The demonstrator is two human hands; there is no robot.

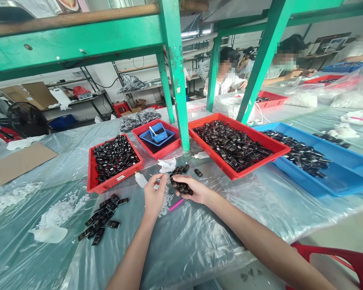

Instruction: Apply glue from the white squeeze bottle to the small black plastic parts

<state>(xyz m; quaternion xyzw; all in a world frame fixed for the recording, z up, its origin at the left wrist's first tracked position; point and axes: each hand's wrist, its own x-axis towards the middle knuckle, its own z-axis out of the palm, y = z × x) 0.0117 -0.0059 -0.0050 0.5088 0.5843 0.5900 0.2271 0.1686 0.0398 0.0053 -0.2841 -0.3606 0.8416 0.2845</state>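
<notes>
My right hand (pixel 192 189) is cupped palm-up and holds a heap of small glossy black parts (pixel 180 186). My left hand (pixel 155 194) is beside it, thumb and fingers pinched together near the heap; what they pinch is too small to make out. A few more black parts (pixel 181 169) lie just beyond the hands, with a crumpled white cloth (pixel 167 164) and a small white squeeze bottle (pixel 140 179). A pink stick (pixel 176 204) lies under my hands. A loose pile of black parts (pixel 101 218) lies to the left on the plastic-covered table (pixel 181 241).
Red trays (pixel 92 183) (pixel 282 150) of black parts flank a green post (pixel 178 80). Behind stand a red tray holding a blue dish (pixel 157 135) and a blue tray (pixel 345 173). White scraps (pixel 57 211) and cardboard (pixel 19 161) lie left. Other people work at the far end.
</notes>
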